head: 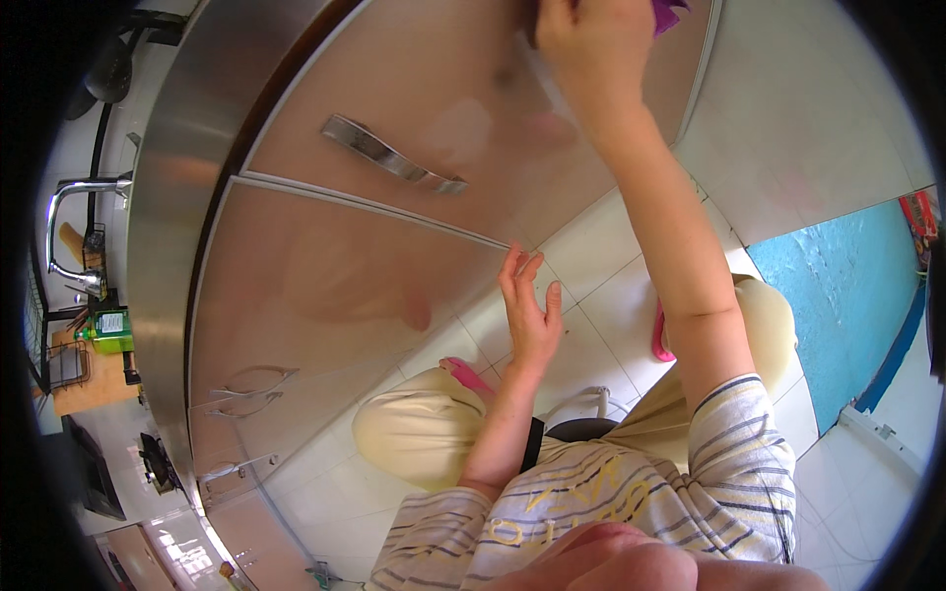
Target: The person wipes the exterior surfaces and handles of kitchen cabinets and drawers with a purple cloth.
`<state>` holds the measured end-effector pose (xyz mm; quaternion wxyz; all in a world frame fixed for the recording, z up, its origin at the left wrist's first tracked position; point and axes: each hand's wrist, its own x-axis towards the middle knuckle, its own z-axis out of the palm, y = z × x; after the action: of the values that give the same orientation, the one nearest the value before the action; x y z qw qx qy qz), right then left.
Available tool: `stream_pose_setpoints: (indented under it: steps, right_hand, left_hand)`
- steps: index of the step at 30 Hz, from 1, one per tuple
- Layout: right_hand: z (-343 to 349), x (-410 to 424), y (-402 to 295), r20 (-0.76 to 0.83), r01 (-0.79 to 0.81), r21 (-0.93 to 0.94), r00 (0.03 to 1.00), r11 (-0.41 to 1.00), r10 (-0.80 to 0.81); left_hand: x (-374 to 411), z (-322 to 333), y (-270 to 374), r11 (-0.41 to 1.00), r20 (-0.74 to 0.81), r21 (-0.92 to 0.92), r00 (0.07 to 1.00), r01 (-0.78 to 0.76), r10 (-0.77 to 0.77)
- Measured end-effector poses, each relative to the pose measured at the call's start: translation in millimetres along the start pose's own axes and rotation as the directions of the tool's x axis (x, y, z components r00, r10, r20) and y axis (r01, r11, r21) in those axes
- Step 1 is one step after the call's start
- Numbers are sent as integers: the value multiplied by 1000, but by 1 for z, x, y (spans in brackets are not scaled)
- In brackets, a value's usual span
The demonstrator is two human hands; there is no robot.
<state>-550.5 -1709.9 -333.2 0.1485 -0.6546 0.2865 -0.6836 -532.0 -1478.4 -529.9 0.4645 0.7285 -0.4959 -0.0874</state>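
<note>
My right hand point(595, 55) is raised at the top edge of the view, against a glossy pinkish-beige cabinet door point(458, 96). A purple cloth point(669, 15) shows beside its fingers, partly cut off by the frame; the hand's grip is on it. My left hand point(532, 318) holds nothing, its fingers apart and pointing up. Its fingertips are near the lower end of the seam point(369, 210) between two doors; whether they touch is hard to tell. A curved metal handle point(395, 159) sits on the upper door, left of my right hand.
A steel counter edge point(159, 244) runs along the left, with a chrome faucet point(55, 214) and a green bottle point(111, 331) beyond it. Pink slippers point(465, 375) are on the tiled floor point(591, 347). A low stool point(584, 428) is under me. A blue panel point(828, 281) stands right.
</note>
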Motion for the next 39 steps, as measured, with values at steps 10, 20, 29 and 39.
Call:
stream_pose_setpoints:
  steps: [10, 20, 29, 39]
  right_hand:
    - [37, -34, -50, -77, 307, -95, 946, 947, -314]
    - [28, -7, -22, -132, 385, -50, 912, 922, -388]
    - [-11, 64, 113, -264, 48, -106, 962, 993, -75]
    - [29, -227, 54, 103, -396, 45, 915, 917, 390]
  left_hand:
    - [-12, -9, 14, 1000, 11, 24, 1000, 15, -15]
    - [-18, -29, 26, 996, -62, 92, 998, -22, 28]
    - [-28, -26, 6, 999, -85, 12, 996, 40, -39]
    - [-33, 9, -76, 378, 148, -720, 661, 582, -735]
